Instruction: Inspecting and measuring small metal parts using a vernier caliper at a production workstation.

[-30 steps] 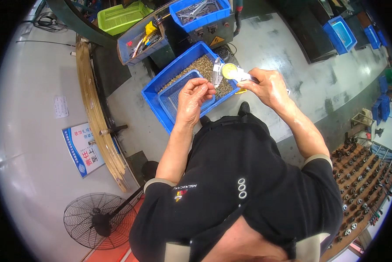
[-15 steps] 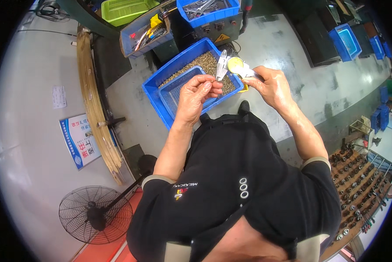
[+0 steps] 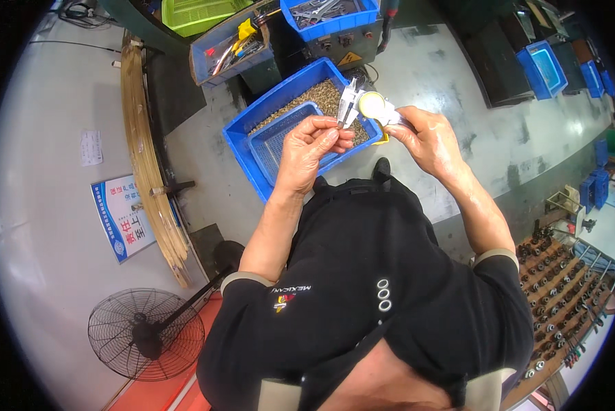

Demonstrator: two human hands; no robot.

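Observation:
A dial caliper point(image 3: 372, 105) with a round, yellow-rimmed dial is gripped by its beam in my right hand point(image 3: 431, 140). Its jaws point toward my left hand point(image 3: 306, 147), whose thumb and forefinger are pinched together at the jaw tips. Between those fingertips is a tiny dark part point(image 3: 340, 125), mostly covered, so its kind cannot be made out. Both hands hover over a large blue bin point(image 3: 249, 166) full of small brownish metal pieces point(image 3: 323, 96). A blue mesh basket point(image 3: 269, 151) rests inside the bin, partly behind my left hand.
Beyond the bin stand a box of hand tools point(image 3: 228, 55), a blue tray of wrenches point(image 3: 331, 24) and a green basket point(image 3: 198, 15). A black fan point(image 3: 146, 335) is at lower left, near long wooden strips point(image 3: 146, 151). A rack of dark round parts point(image 3: 561, 301) stands at right.
The caliper jaws have come down onto my left fingertips, and a dark gap shows between them now. My left hand has shifted slightly right; the dial has turned a little.

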